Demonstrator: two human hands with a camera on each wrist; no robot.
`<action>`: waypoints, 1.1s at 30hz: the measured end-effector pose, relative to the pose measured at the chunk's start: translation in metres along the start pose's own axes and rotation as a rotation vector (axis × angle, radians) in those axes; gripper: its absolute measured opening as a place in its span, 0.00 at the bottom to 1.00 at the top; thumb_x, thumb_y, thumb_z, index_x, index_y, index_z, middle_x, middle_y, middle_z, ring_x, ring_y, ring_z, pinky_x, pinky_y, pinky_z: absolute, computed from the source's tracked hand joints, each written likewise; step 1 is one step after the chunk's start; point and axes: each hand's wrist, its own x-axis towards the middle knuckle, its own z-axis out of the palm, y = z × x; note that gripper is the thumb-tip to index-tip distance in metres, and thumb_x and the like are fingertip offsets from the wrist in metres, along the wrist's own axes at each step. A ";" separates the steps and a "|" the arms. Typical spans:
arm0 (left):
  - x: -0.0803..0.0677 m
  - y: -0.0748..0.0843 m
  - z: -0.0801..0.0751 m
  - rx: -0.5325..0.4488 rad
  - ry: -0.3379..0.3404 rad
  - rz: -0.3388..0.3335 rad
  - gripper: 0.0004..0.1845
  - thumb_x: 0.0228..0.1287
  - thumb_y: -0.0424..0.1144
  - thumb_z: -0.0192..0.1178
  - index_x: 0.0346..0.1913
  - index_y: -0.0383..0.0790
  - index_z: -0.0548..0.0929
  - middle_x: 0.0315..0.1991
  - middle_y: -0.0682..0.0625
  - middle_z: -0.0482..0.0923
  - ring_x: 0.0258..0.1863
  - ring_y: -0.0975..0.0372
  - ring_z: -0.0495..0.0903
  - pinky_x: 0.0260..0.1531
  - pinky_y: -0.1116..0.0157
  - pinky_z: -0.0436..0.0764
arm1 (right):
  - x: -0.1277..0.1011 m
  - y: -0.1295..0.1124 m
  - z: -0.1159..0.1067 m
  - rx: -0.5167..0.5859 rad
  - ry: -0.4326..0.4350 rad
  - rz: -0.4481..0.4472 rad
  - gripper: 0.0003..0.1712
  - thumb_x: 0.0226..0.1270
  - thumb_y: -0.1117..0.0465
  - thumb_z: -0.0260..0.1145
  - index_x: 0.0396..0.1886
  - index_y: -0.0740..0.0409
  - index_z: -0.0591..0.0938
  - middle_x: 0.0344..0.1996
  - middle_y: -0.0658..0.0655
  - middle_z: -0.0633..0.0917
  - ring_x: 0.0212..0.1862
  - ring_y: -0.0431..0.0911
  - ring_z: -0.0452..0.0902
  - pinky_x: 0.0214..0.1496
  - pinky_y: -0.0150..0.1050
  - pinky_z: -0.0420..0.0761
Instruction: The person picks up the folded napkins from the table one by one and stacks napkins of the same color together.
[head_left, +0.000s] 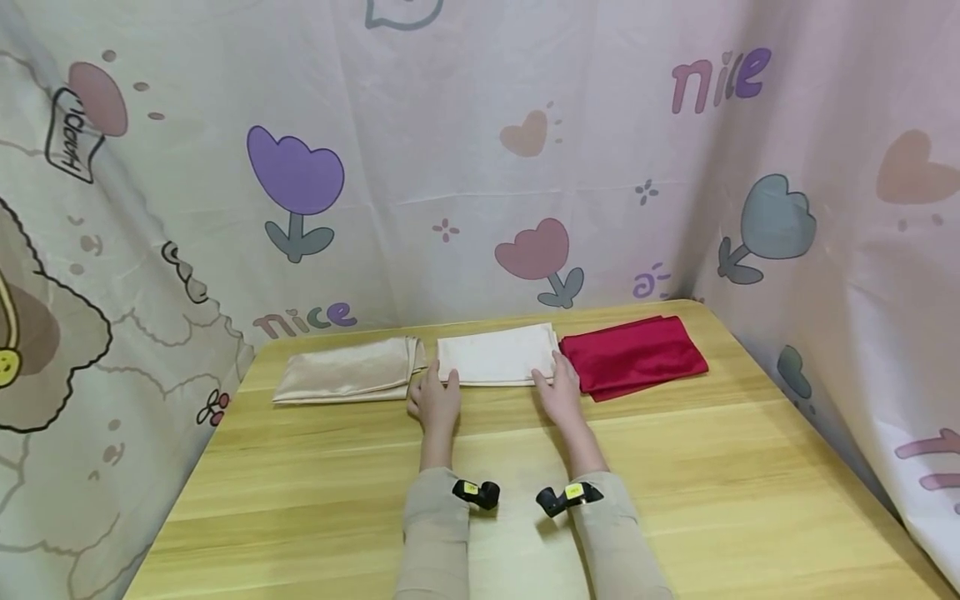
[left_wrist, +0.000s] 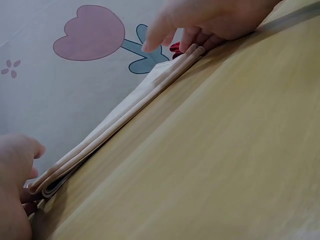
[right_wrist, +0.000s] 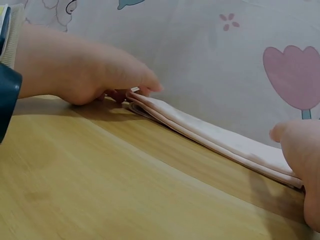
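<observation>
Three folded cloths lie in a row along the table's far edge: a tan cloth (head_left: pixel 345 372), a cream cloth (head_left: pixel 498 354) and a red cloth (head_left: pixel 633 354). My left hand (head_left: pixel 437 398) rests at the cream cloth's near left corner, fingers against its edge and thumb (left_wrist: pixel 31 149) lifted above it. My right hand (head_left: pixel 558 387) lies with straight fingers on the near right corner, beside the red cloth (left_wrist: pixel 175 47). The wrist views show the cream cloth's layered near edge (left_wrist: pixel 125 117) (right_wrist: pixel 210 134) flat on the wood between my right hand (right_wrist: pixel 85 70) and my left hand (right_wrist: pixel 302 160).
The wooden table (head_left: pixel 675 483) is walled at the back and both sides by a pale curtain (head_left: pixel 465 150) printed with tulips. A small black camera (head_left: pixel 477 492) sits on each wrist. Bare wood stretches from the cloths to the near edge.
</observation>
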 end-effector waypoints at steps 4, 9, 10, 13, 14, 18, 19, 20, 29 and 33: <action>0.003 0.000 0.000 0.041 -0.012 0.012 0.31 0.76 0.51 0.54 0.77 0.44 0.68 0.76 0.40 0.68 0.77 0.39 0.56 0.72 0.37 0.46 | 0.005 -0.004 0.004 -0.096 0.005 0.016 0.39 0.77 0.53 0.59 0.78 0.70 0.60 0.78 0.75 0.59 0.78 0.72 0.52 0.79 0.68 0.54; 0.004 -0.002 0.003 0.075 -0.030 0.025 0.31 0.76 0.51 0.54 0.77 0.45 0.68 0.77 0.43 0.67 0.76 0.39 0.58 0.72 0.38 0.47 | 0.007 -0.007 0.005 -0.171 -0.022 0.074 0.41 0.76 0.51 0.58 0.79 0.67 0.60 0.80 0.74 0.56 0.79 0.71 0.49 0.77 0.70 0.51; 0.005 -0.003 0.004 0.076 -0.031 0.029 0.31 0.76 0.51 0.54 0.78 0.46 0.67 0.77 0.43 0.67 0.76 0.39 0.58 0.72 0.38 0.47 | 0.007 -0.008 0.005 -0.173 -0.031 0.085 0.41 0.76 0.51 0.58 0.80 0.66 0.60 0.80 0.73 0.55 0.79 0.71 0.48 0.77 0.70 0.50; 0.007 -0.004 0.005 0.087 -0.032 0.045 0.31 0.76 0.50 0.54 0.78 0.47 0.68 0.77 0.44 0.68 0.75 0.39 0.59 0.71 0.38 0.48 | 0.007 -0.010 0.005 -0.180 -0.055 0.104 0.40 0.76 0.50 0.58 0.81 0.62 0.60 0.81 0.73 0.52 0.80 0.70 0.46 0.77 0.70 0.49; 0.007 -0.004 0.005 0.088 -0.031 0.048 0.30 0.77 0.50 0.54 0.77 0.47 0.68 0.77 0.44 0.68 0.75 0.39 0.59 0.71 0.38 0.48 | 0.007 -0.011 0.005 -0.181 -0.062 0.107 0.40 0.76 0.49 0.58 0.81 0.62 0.61 0.82 0.72 0.52 0.80 0.70 0.45 0.77 0.70 0.49; 0.008 -0.002 0.005 0.094 -0.037 0.050 0.29 0.77 0.50 0.53 0.76 0.48 0.70 0.76 0.43 0.68 0.75 0.39 0.58 0.71 0.38 0.48 | 0.007 -0.012 0.004 -0.200 -0.073 0.107 0.38 0.76 0.49 0.58 0.79 0.60 0.65 0.82 0.72 0.51 0.80 0.70 0.43 0.77 0.69 0.49; 0.008 -0.001 0.005 0.095 -0.037 0.048 0.28 0.77 0.49 0.53 0.76 0.48 0.71 0.76 0.42 0.68 0.75 0.39 0.58 0.71 0.38 0.48 | 0.007 -0.013 0.004 -0.204 -0.072 0.107 0.37 0.76 0.49 0.58 0.79 0.60 0.66 0.82 0.72 0.51 0.80 0.69 0.43 0.76 0.69 0.49; 0.008 0.000 0.005 0.093 -0.037 0.045 0.27 0.77 0.49 0.53 0.75 0.48 0.72 0.76 0.42 0.68 0.75 0.40 0.58 0.71 0.38 0.48 | 0.008 -0.013 0.004 -0.212 -0.072 0.105 0.36 0.76 0.48 0.58 0.78 0.60 0.67 0.82 0.72 0.52 0.80 0.69 0.44 0.76 0.69 0.49; 0.007 0.005 0.003 0.093 -0.037 0.014 0.22 0.76 0.49 0.53 0.68 0.50 0.80 0.72 0.41 0.74 0.74 0.40 0.60 0.68 0.39 0.51 | 0.006 -0.013 0.004 -0.242 -0.077 0.079 0.36 0.75 0.48 0.58 0.76 0.63 0.69 0.80 0.71 0.54 0.79 0.69 0.45 0.75 0.68 0.49; 0.007 0.005 0.002 0.086 -0.044 0.021 0.22 0.76 0.48 0.54 0.67 0.50 0.81 0.69 0.41 0.77 0.72 0.40 0.62 0.67 0.39 0.52 | 0.006 -0.014 0.004 -0.256 -0.090 0.079 0.37 0.75 0.48 0.57 0.76 0.63 0.69 0.81 0.71 0.53 0.79 0.69 0.45 0.75 0.68 0.50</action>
